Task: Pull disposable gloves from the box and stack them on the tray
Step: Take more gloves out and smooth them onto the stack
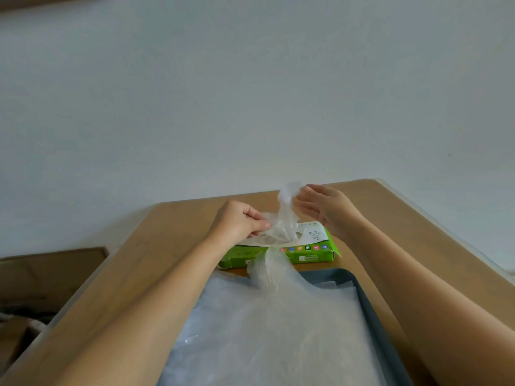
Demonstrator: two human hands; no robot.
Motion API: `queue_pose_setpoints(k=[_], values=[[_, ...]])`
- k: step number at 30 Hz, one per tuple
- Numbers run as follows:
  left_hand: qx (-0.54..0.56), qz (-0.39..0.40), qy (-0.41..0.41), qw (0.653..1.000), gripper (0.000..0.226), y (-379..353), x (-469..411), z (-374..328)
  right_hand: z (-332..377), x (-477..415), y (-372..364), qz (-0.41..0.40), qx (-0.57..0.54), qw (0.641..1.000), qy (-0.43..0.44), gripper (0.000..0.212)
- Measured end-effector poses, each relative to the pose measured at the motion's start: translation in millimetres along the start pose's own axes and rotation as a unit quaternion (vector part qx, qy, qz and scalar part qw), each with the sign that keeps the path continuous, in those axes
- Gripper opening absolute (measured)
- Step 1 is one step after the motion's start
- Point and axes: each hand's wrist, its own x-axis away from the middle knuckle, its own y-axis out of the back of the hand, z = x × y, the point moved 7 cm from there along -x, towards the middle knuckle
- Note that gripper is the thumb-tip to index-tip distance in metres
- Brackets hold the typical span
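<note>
A green and white glove box (309,250) lies flat on the wooden table, beyond a dark grey tray (370,305). A clear plastic glove (284,215) rises out of the box's top opening. My right hand (323,204) pinches its upper end above the box. My left hand (241,222) pinches the plastic at the opening, low on the left. A pile of clear gloves (267,330) covers the tray, and one crumpled glove end (266,270) stands up at its far edge, in front of the box.
The wooden table (156,246) stands against a plain white wall, with its far edge just behind the box. At the left, lower down, is a brown cardboard box (41,277) on the floor.
</note>
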Motion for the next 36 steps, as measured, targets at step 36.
queue_pose_setpoints(k=[36], values=[[-0.037, -0.058, 0.083, 0.994, 0.020, -2, -13, 30, -21, 11, 10, -0.037, -0.050, 0.992, -0.109, 0.015]])
